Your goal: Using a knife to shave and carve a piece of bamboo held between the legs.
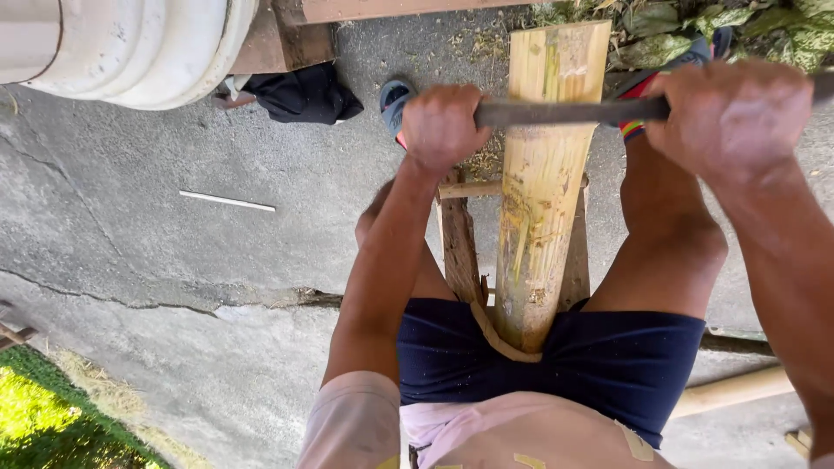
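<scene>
A split length of pale bamboo point(547, 174) runs away from me between my knees, its near end against my dark blue shorts point(608, 356). A long dark blade point(565, 112) lies crosswise on the bamboo's upper part. My left hand point(441, 126) grips the blade's left end. My right hand point(730, 117) grips its right end. Both fists are closed tight around it. The bamboo rests on a small wooden frame point(458, 239) under my legs.
Cracked grey concrete point(174, 252) lies to the left with a thin white stick point(228, 201) on it. A white ribbed container point(130, 43) and dark cloth point(304, 94) sit top left. Leaves point(738, 26) at top right, grass point(35, 417) bottom left, bamboo poles point(734, 391) right.
</scene>
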